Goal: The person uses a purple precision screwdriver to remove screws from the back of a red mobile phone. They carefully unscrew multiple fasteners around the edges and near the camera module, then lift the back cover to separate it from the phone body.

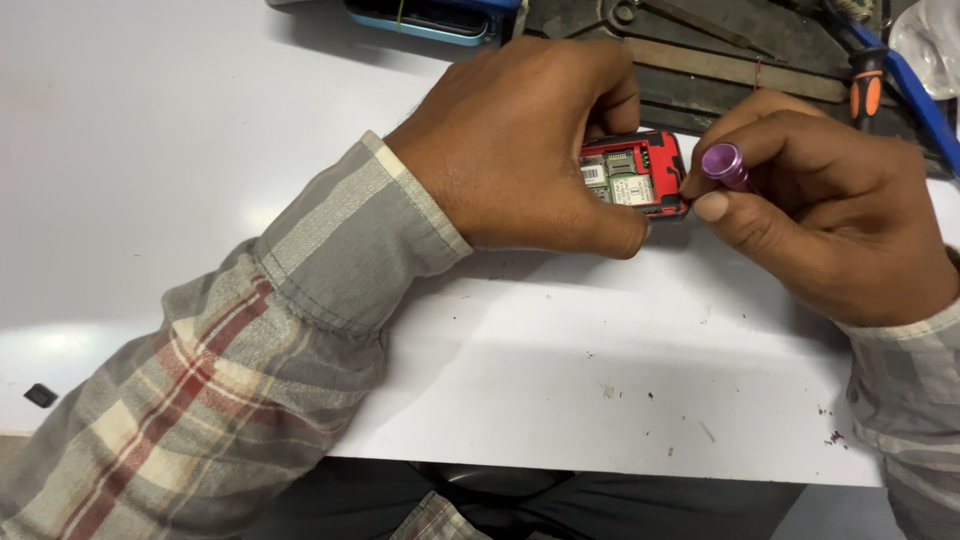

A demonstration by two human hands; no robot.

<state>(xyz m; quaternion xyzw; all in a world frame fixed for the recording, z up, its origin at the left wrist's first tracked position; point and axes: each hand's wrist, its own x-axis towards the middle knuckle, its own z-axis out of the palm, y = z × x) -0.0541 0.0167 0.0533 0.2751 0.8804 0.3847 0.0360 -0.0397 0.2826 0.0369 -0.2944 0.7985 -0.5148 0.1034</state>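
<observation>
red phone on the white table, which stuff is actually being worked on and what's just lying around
In use:
- red phone, back open, held by the left hand
- purple-capped tool, gripped in the right hand

Lying about:
- blue device at the table's far edge
- orange-handled screwdriver
- dark metal tools
- small black piece

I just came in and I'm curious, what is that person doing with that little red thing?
The left hand grips a small red phone with its back cover off, held just above the white table. The right hand holds a purple-handled tool against the phone's edge. More tools lie behind.
</observation>
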